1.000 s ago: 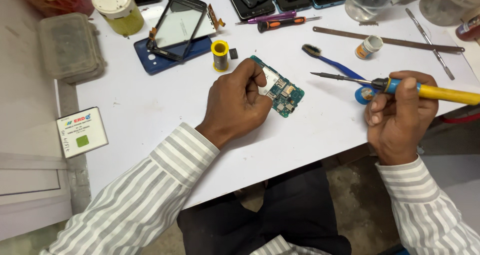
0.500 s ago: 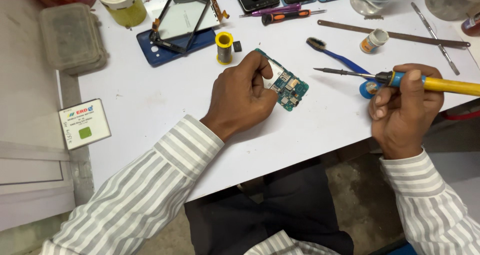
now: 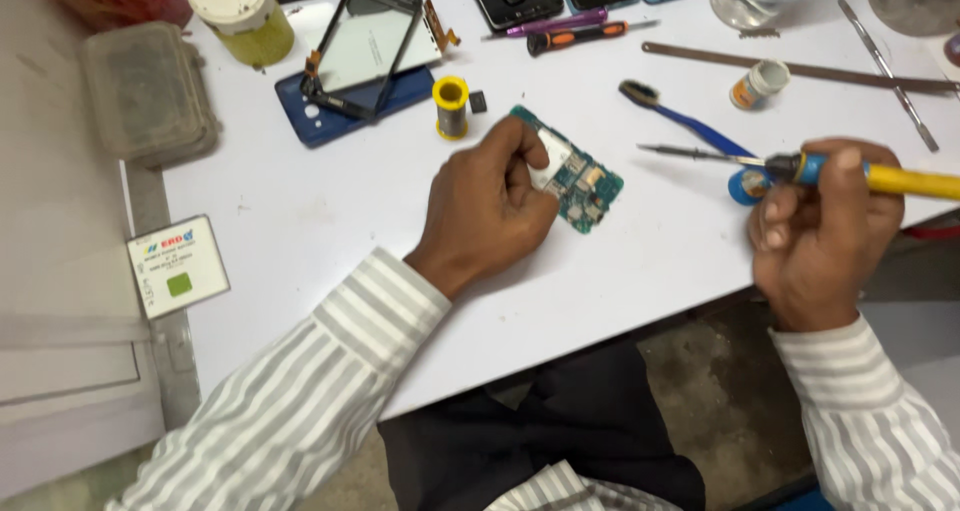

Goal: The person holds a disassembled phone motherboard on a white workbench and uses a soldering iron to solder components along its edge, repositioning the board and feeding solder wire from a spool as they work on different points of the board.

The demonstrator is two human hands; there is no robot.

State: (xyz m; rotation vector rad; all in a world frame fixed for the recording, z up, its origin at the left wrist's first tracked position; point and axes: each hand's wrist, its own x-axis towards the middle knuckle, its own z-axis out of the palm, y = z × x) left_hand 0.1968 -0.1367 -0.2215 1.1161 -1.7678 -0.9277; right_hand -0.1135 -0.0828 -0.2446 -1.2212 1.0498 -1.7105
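Left hand (image 3: 490, 206) of mine rests on the white bench (image 3: 300, 221), its fingers curled down onto a small green circuit board (image 3: 580, 181), pinning it flat; the board's right half, with its metal shields, shows past my fingertips. Right hand (image 3: 820, 236) is clenched around a soldering iron (image 3: 800, 166) with a blue collar and a yellow handle, held level above the bench, its thin tip pointing left toward the board but well apart from it. I see a small blue roll, partly hidden, just behind my right knuckles.

Just beyond the board stands a yellow spool of solder wire (image 3: 451, 106), and a tiny black chip lies beside it. Farther left lie a blue phone back cover (image 3: 320, 121) and a black screen frame (image 3: 370, 46) resting across it. A yellow-green jar with a white lid (image 3: 242, 13) stands at the far left, near a cloudy plastic box (image 3: 150, 91). A phone battery with a white label (image 3: 178, 266) lies at the left edge of the bench.

To the far right of the board I see a blue-handled brush (image 3: 680, 121), a small white pot (image 3: 757, 83), a long metal strip (image 3: 800, 69), tweezers (image 3: 890, 76), and an orange-and-black screwdriver (image 3: 575, 37) beside a purple one. Striped sleeves cover both of my arms.
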